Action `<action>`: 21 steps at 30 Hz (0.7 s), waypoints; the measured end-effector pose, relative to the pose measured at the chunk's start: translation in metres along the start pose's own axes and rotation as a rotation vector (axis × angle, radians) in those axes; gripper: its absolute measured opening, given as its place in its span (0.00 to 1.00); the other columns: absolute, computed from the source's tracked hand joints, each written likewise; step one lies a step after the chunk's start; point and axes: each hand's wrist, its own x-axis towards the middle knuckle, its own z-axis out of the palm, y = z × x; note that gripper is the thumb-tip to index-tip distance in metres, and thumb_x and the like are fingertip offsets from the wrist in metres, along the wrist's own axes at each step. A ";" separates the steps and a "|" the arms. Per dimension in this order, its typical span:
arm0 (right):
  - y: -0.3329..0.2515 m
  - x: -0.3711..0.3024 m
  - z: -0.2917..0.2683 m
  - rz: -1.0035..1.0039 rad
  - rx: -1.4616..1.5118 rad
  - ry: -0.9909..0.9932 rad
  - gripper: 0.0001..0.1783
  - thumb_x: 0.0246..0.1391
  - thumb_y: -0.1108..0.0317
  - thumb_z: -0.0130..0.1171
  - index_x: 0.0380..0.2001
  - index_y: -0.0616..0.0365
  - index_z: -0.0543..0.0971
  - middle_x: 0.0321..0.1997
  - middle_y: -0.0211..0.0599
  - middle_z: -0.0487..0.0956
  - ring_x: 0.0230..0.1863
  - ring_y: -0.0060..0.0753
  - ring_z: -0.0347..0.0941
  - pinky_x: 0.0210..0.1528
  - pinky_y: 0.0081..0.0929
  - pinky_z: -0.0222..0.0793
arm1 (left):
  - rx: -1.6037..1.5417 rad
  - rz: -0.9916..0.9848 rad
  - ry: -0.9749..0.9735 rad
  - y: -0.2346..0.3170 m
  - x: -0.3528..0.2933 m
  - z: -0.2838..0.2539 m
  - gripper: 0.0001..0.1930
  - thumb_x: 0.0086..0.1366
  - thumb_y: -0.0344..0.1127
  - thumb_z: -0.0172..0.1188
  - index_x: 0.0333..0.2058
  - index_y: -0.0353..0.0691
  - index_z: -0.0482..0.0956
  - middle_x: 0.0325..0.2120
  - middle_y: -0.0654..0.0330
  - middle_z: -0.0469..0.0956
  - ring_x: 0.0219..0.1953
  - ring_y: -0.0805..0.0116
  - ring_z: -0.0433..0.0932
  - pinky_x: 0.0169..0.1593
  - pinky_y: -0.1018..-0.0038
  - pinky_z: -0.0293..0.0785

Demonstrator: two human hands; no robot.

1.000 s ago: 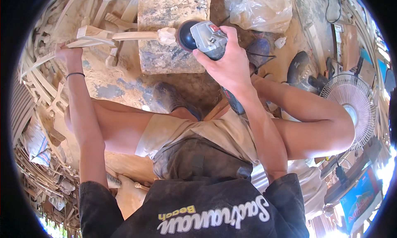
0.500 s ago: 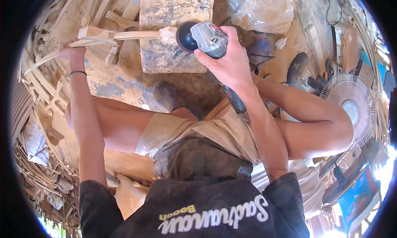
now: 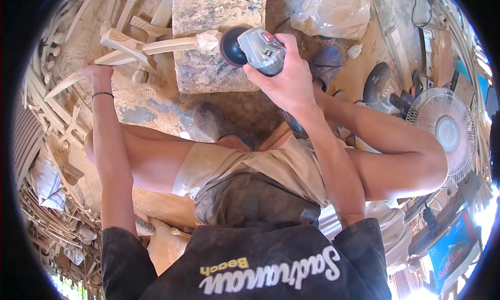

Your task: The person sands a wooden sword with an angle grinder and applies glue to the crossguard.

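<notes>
My right hand (image 3: 285, 73) grips an angle grinder (image 3: 261, 51) by its grey body. Its dark round sanding disc (image 3: 234, 47) touches, or nearly touches, the knobbed end of a carved wooden piece (image 3: 172, 45). That pale piece has a straight shaft and splits into angled arms at its left end. At the left, my left hand (image 3: 98, 72) is closed around one of those arms, with its fingers partly hidden. Under the shaft and disc stands a worn, dusty wooden block (image 3: 216, 76).
Several carved wooden pieces (image 3: 130, 3) lie at the far left, with more piled along the left rim. A clear plastic bag (image 3: 330, 11) sits beyond the grinder. To the right stand a fan (image 3: 447, 134) and a dark shoe (image 3: 376, 84). My bent legs flank the work.
My left hand has shifted slightly right and downward. The forked end of the wooden piece has turned with it, while the disc stays at the knobbed end.
</notes>
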 end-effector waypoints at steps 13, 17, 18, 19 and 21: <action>0.006 -0.006 -0.011 0.018 -0.090 0.046 0.46 0.50 0.45 0.80 0.64 0.54 0.69 0.43 0.57 0.89 0.47 0.67 0.87 0.52 0.54 0.82 | 0.010 -0.017 -0.094 -0.001 -0.044 0.018 0.27 0.70 0.47 0.49 0.59 0.35 0.77 0.64 0.48 0.78 0.69 0.46 0.75 0.76 0.40 0.66; 0.003 -0.008 -0.022 0.036 0.021 0.108 0.48 0.50 0.45 0.81 0.65 0.56 0.69 0.47 0.58 0.88 0.50 0.66 0.87 0.55 0.53 0.82 | 0.277 -0.032 0.025 0.024 -0.002 -0.030 0.28 0.70 0.49 0.58 0.59 0.33 0.74 0.61 0.50 0.78 0.64 0.50 0.76 0.69 0.41 0.72; 0.013 -0.011 -0.034 0.042 0.059 0.163 0.48 0.50 0.45 0.81 0.65 0.56 0.69 0.47 0.59 0.88 0.50 0.66 0.87 0.56 0.53 0.82 | 0.390 0.038 0.095 0.031 -0.007 -0.014 0.29 0.69 0.47 0.61 0.61 0.32 0.73 0.62 0.48 0.76 0.65 0.49 0.75 0.69 0.43 0.71; 0.016 -0.012 -0.039 0.035 0.072 0.197 0.48 0.50 0.46 0.82 0.65 0.56 0.69 0.48 0.59 0.88 0.51 0.65 0.87 0.56 0.53 0.81 | 0.482 0.285 0.224 0.038 -0.015 -0.013 0.30 0.69 0.45 0.64 0.62 0.31 0.71 0.63 0.45 0.75 0.66 0.49 0.74 0.70 0.44 0.71; 0.016 -0.013 -0.047 0.048 0.083 0.258 0.47 0.49 0.47 0.83 0.64 0.58 0.70 0.49 0.59 0.89 0.52 0.62 0.88 0.57 0.51 0.82 | 0.596 0.955 0.383 0.054 -0.042 -0.009 0.34 0.68 0.41 0.70 0.65 0.28 0.67 0.64 0.40 0.72 0.67 0.47 0.72 0.71 0.47 0.70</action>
